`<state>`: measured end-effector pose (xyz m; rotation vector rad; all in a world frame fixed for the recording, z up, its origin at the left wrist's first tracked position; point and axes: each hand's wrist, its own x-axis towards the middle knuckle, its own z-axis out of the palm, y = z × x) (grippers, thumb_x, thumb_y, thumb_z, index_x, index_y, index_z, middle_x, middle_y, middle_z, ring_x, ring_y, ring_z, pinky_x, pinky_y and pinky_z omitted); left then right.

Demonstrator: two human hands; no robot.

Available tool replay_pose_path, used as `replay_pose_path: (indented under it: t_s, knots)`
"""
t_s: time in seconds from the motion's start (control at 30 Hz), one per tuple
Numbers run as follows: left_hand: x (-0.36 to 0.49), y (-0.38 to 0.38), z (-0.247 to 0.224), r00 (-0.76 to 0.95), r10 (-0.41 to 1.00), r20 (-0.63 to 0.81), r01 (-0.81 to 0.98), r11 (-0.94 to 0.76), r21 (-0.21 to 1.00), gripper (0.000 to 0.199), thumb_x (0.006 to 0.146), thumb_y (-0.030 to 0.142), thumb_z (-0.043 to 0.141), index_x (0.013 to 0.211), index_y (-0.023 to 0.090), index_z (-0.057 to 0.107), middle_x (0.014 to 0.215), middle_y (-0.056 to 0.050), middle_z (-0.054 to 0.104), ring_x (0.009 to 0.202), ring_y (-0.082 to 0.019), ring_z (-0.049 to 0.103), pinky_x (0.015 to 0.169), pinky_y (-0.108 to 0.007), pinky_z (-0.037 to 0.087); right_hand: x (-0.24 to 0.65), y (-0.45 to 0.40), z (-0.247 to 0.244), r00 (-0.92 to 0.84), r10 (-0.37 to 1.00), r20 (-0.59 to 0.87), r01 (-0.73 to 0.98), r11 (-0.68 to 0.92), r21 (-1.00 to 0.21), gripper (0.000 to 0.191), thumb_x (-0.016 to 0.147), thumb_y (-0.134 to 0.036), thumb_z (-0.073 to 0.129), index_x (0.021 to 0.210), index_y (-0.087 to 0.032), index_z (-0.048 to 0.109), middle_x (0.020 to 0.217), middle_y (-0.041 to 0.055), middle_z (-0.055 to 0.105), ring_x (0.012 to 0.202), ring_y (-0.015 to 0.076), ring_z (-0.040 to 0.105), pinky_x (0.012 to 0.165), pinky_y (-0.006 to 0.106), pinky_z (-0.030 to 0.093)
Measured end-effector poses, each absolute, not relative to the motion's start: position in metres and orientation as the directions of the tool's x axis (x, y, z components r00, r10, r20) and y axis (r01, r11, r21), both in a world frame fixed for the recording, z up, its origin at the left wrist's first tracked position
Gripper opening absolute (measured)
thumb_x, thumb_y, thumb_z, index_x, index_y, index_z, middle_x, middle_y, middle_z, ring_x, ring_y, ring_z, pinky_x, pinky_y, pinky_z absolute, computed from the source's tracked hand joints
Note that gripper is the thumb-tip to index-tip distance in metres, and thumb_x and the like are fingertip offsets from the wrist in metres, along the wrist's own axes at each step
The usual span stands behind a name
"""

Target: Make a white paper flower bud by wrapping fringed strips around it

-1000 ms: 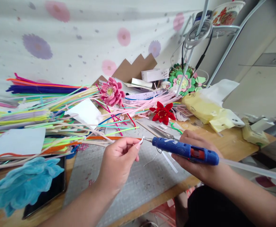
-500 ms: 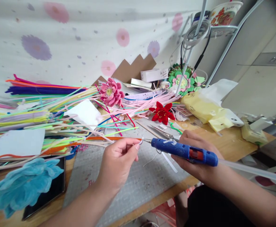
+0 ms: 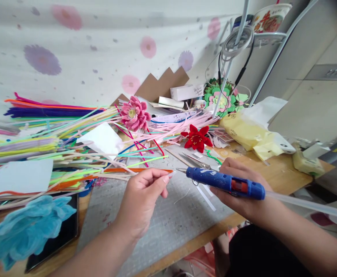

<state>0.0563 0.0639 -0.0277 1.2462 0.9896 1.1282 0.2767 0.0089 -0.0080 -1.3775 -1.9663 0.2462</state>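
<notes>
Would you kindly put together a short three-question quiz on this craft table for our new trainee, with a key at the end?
1. Short answer: What tool is the right hand holding?

2. True or false: In the picture, the pink flower is further left than the red flower.

3. Fill the gap: The left hand pinches a small ____ piece between thumb and fingers.

Key:
1. A blue glue gun
2. True
3. white
</notes>
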Motion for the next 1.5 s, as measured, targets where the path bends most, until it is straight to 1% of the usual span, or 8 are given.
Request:
replay_pose_path:
  t_s: [0.27,0.43,0.77,1.03,1.2,1.27,1.33,1.5]
  knots:
    - [0.057,0.067,-0.027,0.256,0.967,-0.001,-0.115,0.032,0.993,0.013,0.075,0.029,0.065,0.07,0.017,0.066,0.052,0.003,0.056,0.058,-0.011,0.049,0.06,-0.026,0.036,0.364,0.032,-0.026,0.398,0.903,0.165,0.5,-0.063,-0.864,0.03,0.061,-0.037,0.075,0.086,-0.023,0.063,0.059,-0.0009,0.056,0.051,0.016,0.052,0.043,0.027,0.041]
    - [0.058,0.066,-0.026,0.246,0.969,-0.006,-0.109,0.034,0.993,0.013,0.073,0.029,0.067,0.068,0.017,0.065,0.052,0.004,0.055,0.059,-0.012,0.049,0.06,-0.025,0.036,0.427,0.038,-0.055,0.594,0.802,-0.06,0.411,-0.367,-0.835,0.02,0.062,-0.033,0.071,0.071,-0.019,0.06,0.041,-0.0049,0.048,0.037,0.0108,0.043,0.035,0.023,0.031]
    - [0.056,0.072,-0.032,0.235,0.972,-0.023,-0.109,0.049,0.993,0.015,0.072,0.031,0.069,0.069,0.017,0.066,0.052,0.004,0.057,0.056,-0.01,0.049,0.061,-0.023,0.037,0.453,0.043,-0.076,0.611,0.784,0.111,0.549,-0.318,-0.773,0.031,0.057,-0.04,0.079,0.072,-0.015,0.067,0.061,0.0041,0.067,0.054,0.018,0.058,0.047,0.026,0.043]
    - [0.056,0.074,-0.036,0.23,0.973,-0.024,-0.099,0.048,0.994,0.014,0.071,0.03,0.07,0.071,0.016,0.067,0.054,0.004,0.059,0.055,-0.009,0.05,0.059,-0.022,0.038,0.448,0.017,-0.049,0.636,0.703,0.319,0.629,-0.233,-0.742,0.066,0.07,-0.042,0.072,0.126,-0.015,0.051,0.099,0.0166,0.065,0.086,0.0279,0.063,0.071,0.038,0.05]
    - [0.057,0.075,-0.037,0.249,0.969,-0.013,-0.076,0.033,0.997,0.015,0.073,0.03,0.069,0.071,0.016,0.066,0.054,0.004,0.059,0.055,-0.009,0.05,0.058,-0.022,0.038,0.376,0.008,-0.025,0.018,0.484,0.875,0.984,0.144,-0.1,0.024,0.078,-0.025,0.066,0.101,-0.017,0.062,0.089,0.0113,0.06,0.088,0.027,0.055,0.08,0.043,0.044]
    - [0.057,0.075,-0.038,0.252,0.968,-0.012,-0.063,0.029,0.998,0.015,0.073,0.03,0.069,0.071,0.015,0.065,0.054,0.004,0.059,0.054,-0.009,0.05,0.057,-0.022,0.037,0.333,0.013,-0.027,-0.214,0.612,0.761,0.927,0.374,-0.04,0.003,0.082,-0.021,0.063,0.084,-0.022,0.063,0.081,0.0032,0.062,0.075,0.0163,0.058,0.071,0.028,0.048]
    - [0.058,0.075,-0.039,0.248,0.969,-0.009,-0.064,0.026,0.998,0.016,0.073,0.03,0.068,0.07,0.015,0.065,0.052,0.004,0.058,0.054,-0.009,0.049,0.058,-0.022,0.038,0.293,0.023,-0.033,-0.471,0.781,0.411,0.762,0.595,-0.257,0.013,0.084,-0.018,0.06,0.096,-0.02,0.065,0.097,0.0067,0.063,0.087,0.0156,0.059,0.078,0.026,0.048]
    - [0.058,0.077,-0.039,0.221,0.975,-0.003,-0.108,0.028,0.994,0.017,0.072,0.031,0.069,0.068,0.015,0.063,0.052,0.004,0.057,0.054,-0.009,0.049,0.06,-0.023,0.039,0.238,0.05,-0.049,-0.537,0.843,0.042,0.77,0.51,-0.383,0.016,0.077,-0.018,0.067,0.093,-0.016,0.07,0.1,0.0112,0.061,0.096,0.0239,0.055,0.087,0.037,0.044]
